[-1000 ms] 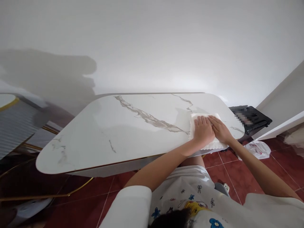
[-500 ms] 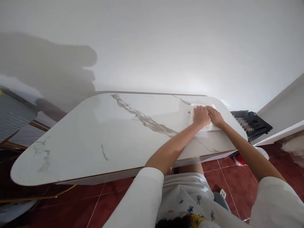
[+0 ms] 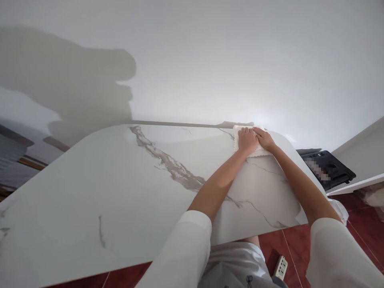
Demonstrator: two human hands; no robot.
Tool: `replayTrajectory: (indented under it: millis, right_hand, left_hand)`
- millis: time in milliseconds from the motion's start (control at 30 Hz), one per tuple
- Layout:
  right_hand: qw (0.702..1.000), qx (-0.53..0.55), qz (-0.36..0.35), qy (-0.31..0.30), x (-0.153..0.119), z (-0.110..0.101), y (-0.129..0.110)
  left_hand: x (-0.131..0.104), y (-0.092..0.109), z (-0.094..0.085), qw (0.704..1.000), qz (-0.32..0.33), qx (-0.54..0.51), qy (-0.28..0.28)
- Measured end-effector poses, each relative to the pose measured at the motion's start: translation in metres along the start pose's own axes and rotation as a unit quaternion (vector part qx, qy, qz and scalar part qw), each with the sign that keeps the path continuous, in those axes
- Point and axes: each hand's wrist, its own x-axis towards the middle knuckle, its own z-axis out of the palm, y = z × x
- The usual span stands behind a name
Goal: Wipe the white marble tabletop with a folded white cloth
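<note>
A white cloth (image 3: 260,152) with a scalloped edge lies on the marble-patterned table (image 3: 114,180), close to its far edge by the wall. My left hand (image 3: 247,140) presses down on the cloth, fingers together and slightly bent over it. Beside it, touching it, my right hand (image 3: 264,139) bears on the cloth's right part with its fingers closed. Both arms reach forward across the tabletop. The undersides of my fingers are hidden, so how much cloth is pinched does not show.
A white wall (image 3: 210,72) rises right behind the table. Off the right end sits a black case-like object (image 3: 333,170). A power strip (image 3: 281,267) lies on the red tiled floor (image 3: 297,248) near my legs.
Both hands and the cloth have moved away from me to the table's far edge. My view has shifted nearer, so the table fills more of the picture.
</note>
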Motion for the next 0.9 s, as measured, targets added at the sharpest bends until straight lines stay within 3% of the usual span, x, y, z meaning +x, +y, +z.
replayTrajectory:
  millis: [200, 433, 667, 900]
  right_hand:
    - [0.999, 0.033, 0.004, 0.004, 0.017, 0.003, 0.024]
    - [0.999, 0.024, 0.032, -0.001, 0.01, -0.005, 0.036]
    - [0.999, 0.009, 0.047, 0.007, -0.018, -0.015, 0.032]
    - [0.998, -0.006, 0.056, 0.003, -0.058, -0.026, 0.01]
  left_hand:
    - [0.022, 0.003, 0.012, 1.0, -0.002, 0.021, -0.006]
    - [0.031, 0.014, 0.025, 0.998, 0.03, 0.052, -0.008]
    - [0.011, 0.03, 0.025, 0.997, 0.049, 0.051, -0.003]
    - [-0.024, 0.042, 0.015, 0.997, 0.06, 0.045, -0.02]
